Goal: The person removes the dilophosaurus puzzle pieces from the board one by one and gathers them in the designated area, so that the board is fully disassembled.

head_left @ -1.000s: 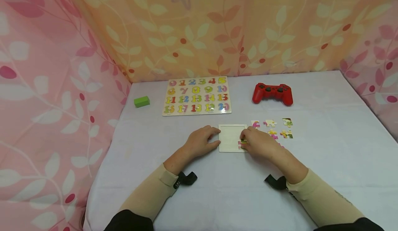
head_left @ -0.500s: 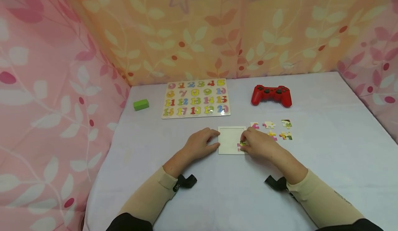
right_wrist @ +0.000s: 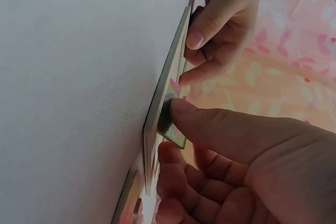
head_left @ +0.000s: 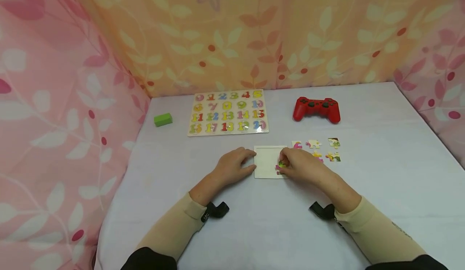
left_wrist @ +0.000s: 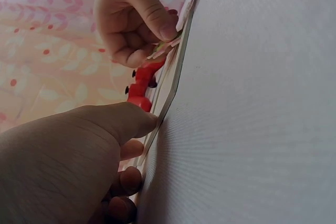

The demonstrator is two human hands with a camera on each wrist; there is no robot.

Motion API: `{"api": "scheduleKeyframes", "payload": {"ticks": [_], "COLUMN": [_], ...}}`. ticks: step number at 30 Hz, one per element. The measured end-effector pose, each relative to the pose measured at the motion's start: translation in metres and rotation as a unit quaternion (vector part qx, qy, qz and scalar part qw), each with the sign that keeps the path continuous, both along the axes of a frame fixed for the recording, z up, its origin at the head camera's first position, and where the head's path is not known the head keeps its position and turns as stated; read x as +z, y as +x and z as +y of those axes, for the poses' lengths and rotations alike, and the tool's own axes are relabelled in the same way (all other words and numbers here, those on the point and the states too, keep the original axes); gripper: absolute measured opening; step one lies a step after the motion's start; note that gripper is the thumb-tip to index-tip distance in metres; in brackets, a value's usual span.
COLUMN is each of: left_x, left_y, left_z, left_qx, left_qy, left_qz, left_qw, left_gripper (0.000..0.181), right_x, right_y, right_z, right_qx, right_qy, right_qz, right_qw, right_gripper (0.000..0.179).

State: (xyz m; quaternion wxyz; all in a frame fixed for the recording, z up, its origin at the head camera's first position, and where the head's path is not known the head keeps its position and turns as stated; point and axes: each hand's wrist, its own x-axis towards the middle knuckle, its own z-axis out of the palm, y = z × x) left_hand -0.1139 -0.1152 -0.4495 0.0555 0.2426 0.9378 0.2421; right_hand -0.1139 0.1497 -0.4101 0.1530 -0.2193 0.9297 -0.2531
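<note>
Over the lower right of the white puzzle tray [head_left: 265, 163], my right hand [head_left: 305, 165] pinches a green and pink jigsaw piece [head_left: 281, 165] between thumb and fingers. In the right wrist view the green part of the piece [right_wrist: 178, 136] shows beyond the thumb, tilted against the tray; whether a second piece lies under it I cannot tell. My left hand [head_left: 234, 167] holds the tray's left edge with thumb and bent fingers. Several loose jigsaw pieces [head_left: 334, 157] lie right of the tray, some partly hidden by my right hand.
A number board [head_left: 228, 112] lies behind the tray on the white cloth. Farther left is a green block [head_left: 163, 119]. A red game controller [head_left: 317, 109] lies at the back right. Patterned curtains [head_left: 232, 32] enclose the table's back and sides.
The pinched jigsaw piece and right fingertips have shifted slightly left over the tray, and more of the piece's green shows. My left hand stays at the tray's left edge.
</note>
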Motion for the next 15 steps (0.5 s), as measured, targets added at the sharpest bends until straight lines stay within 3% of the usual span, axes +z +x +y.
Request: {"api": "scheduleKeyframes", "payload": {"ticks": [5,15], "left_x": [0.0012,0.0017], "left_y": [-0.0007,-0.0013], "left_z": [-0.0001,-0.0005], "left_qx": [-0.003,-0.004], "left_qy": [-0.002,0.000], "left_qz": [-0.002,0.004], "left_qw": [1.0000,1.0000], "left_gripper": [0.042,0.041], "right_x": [0.0005,0.0030], "right_y": [0.0005,0.0043], "right_z": [-0.0013,-0.0042], "right_qx": [0.015,0.083], "right_qy": [-0.023,-0.040], "right_qz": [0.008,0.058], "right_qw": [0.9996,0.9940], "right_gripper": [0.021,0.020]}}
